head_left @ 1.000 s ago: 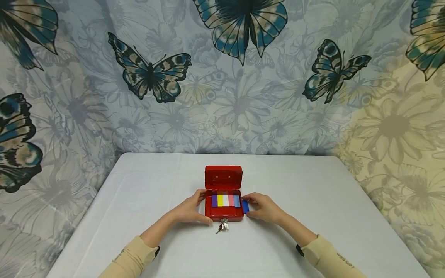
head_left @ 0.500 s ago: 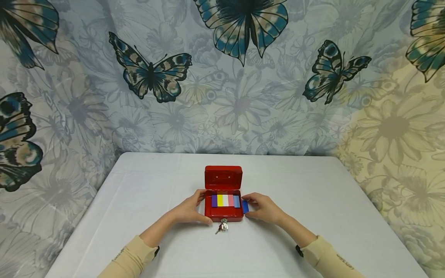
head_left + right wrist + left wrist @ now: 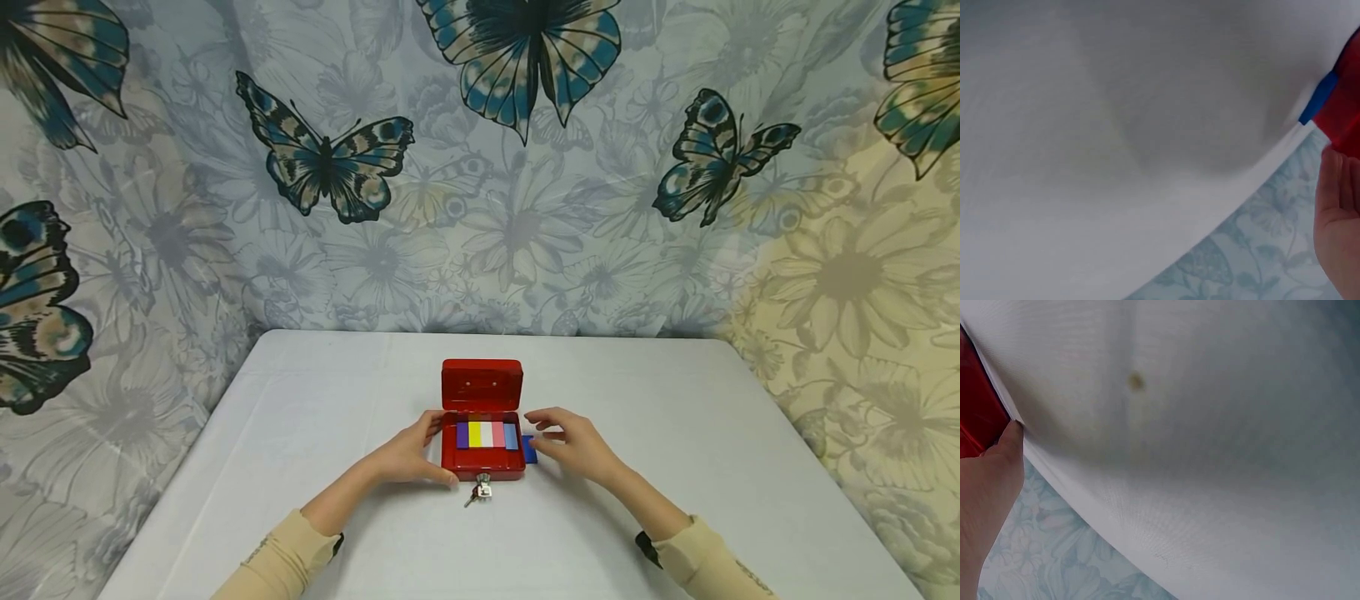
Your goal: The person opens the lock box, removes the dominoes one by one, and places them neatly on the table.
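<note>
Butterfly-print backdrop (image 3: pixel 517 242) rises behind the table (image 3: pixel 622 392), where the red box (image 3: pixel 487 461) stands lid-up. The left hand (image 3: pixel 411 452) grips the box's left side; the right hand (image 3: pixel 576 447), fingers parted, is beside the blue block (image 3: pixel 531 453) at the box's right wall. Only the head view shows coloured blocks (image 3: pixel 487 435) inside and the padlock (image 3: pixel 484 491); only the left wrist's shows a brown spot (image 3: pixel 1136 381).

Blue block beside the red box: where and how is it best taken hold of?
Probably by its near and far ends, from the right: the blue block is longer front to back, and the red box crowds its left side, leaving little finger room.
</note>
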